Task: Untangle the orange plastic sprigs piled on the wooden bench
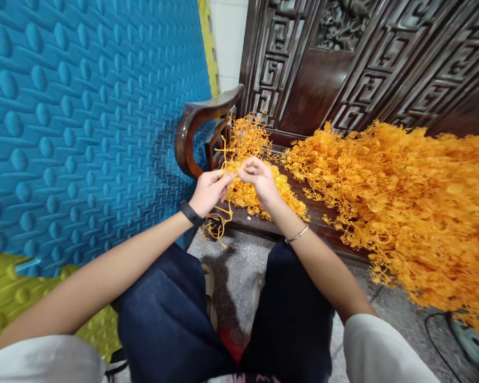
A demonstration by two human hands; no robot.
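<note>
My left hand (215,189) is closed in a pinch on a yellow-orange plastic branching stem (224,149). Parts of this stem stick out above the fingers, and thin tendrils hang below the hand. Close beside it, my right hand (257,180) pinches at a small yellow piece between thumb and fingers; the fingers hide most of it. Beneath both hands lies a heap of small yellow-orange plastic pieces (283,189) on the dark wooden bench (319,213). Behind that heap, a tangle of loose orange branching stems (247,135) rests against the bench's arm side.
A large mass of orange plastic sprigs (423,202) covers the bench to the right and spills over its front. The curved wooden armrest (189,127) stands left of my hands. A blue foam mat (83,133) rises at left. A black cable (433,335) lies at lower right.
</note>
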